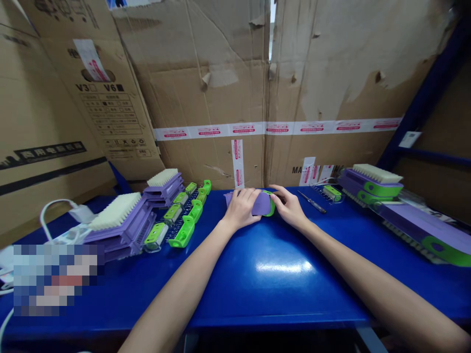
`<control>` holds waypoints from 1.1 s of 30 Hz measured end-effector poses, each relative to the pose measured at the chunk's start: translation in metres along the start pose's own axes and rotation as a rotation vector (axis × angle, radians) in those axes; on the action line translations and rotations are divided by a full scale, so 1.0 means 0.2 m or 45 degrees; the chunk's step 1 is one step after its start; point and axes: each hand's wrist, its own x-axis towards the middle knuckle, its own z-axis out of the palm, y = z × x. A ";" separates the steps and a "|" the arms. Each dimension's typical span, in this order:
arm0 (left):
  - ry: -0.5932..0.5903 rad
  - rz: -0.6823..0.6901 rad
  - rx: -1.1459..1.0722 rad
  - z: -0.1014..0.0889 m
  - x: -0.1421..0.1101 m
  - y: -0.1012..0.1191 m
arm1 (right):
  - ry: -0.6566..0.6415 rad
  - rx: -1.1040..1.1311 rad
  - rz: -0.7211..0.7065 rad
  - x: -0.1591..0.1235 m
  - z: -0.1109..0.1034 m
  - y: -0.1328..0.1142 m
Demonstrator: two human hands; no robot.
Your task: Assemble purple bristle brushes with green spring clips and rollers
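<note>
At the back middle of the blue table, my left hand (241,208) lies over a purple plastic housing (261,204), its fingers wrapped across the top and the thumb along the near edge. A green end piece (271,205) sits at the housing's right end. My right hand (289,206) grips that end, thumb against the green part and index finger reaching over behind it. Whether anything small is between those fingers is hidden. A thin screwdriver-like tool (312,202) lies just right of my right hand.
Purple housings with cream bristle blocks (117,211) are stacked at left. Beside them run green-topped metal parts (156,236) and green end pieces (183,231). Assembled purple-green brushes (423,220) stand at right, near another green-topped part (332,193). Cardboard (213,98) walls the back.
</note>
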 end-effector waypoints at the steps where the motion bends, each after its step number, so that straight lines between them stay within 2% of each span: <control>1: 0.001 -0.002 0.000 0.00 0.00 0.00 | 0.006 -0.014 -0.009 0.00 0.00 0.00; 13: -0.035 0.001 -0.003 -0.01 0.01 0.00 | 0.033 -0.042 0.003 0.00 0.02 -0.02; 18: -0.009 0.021 -0.012 0.00 0.00 0.00 | -0.033 0.069 0.067 0.01 0.01 0.00; 24: -0.049 0.021 -0.013 0.00 0.00 0.01 | -0.084 0.199 0.146 0.03 0.00 0.03; 33: -0.022 0.002 -0.125 0.02 0.01 0.00 | -0.124 0.143 0.188 0.03 0.02 0.05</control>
